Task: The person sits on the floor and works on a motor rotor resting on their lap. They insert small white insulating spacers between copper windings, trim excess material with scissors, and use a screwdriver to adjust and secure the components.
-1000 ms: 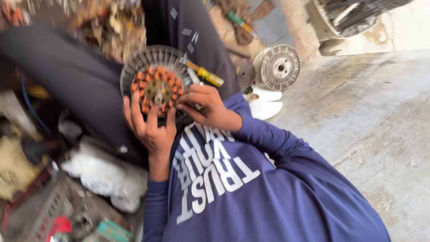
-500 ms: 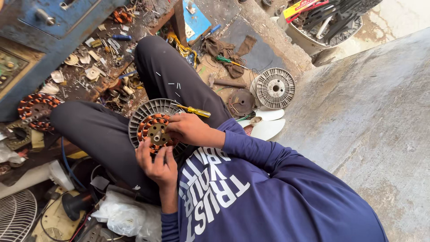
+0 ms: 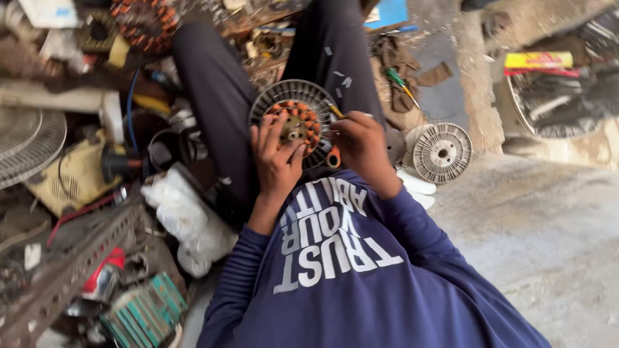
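The person sat on the floor with knees drawn apart, and a round fan motor (image 3: 298,122) rested on the lap between the dark trouser legs. It was a grey ribbed disc with a ring of copper coils (image 3: 308,122) at its middle.

The left hand (image 3: 277,158) lay on the near edge of the motor, its fingers (image 3: 269,132) spread and pressing flat against the coils rather than curled round anything. The right hand (image 3: 361,145) was at the motor's right edge, fingers clenched round a thin yellow-handled tool (image 3: 336,111) whose tip pointed at the coils. Something orange (image 3: 333,156) showed just under that hand; I could not tell what it was.

Just to the right of the right hand, on the floor, lay a pale ribbed disc (image 3: 442,153), a second motor cover, close to the grey concrete slab (image 3: 554,219). A green-handled screwdriver (image 3: 401,84) lay further off beyond the knee.

On the left side the floor was crowded: a wire fan guard (image 3: 26,145) at the left edge, a yellowish fan base (image 3: 77,174) beside it, a crumpled white rag (image 3: 187,216) near the left elbow, and another copper-wound ring (image 3: 145,22) at the far edge. The person wore a dark blue long-sleeved shirt (image 3: 361,296) with white lettering.
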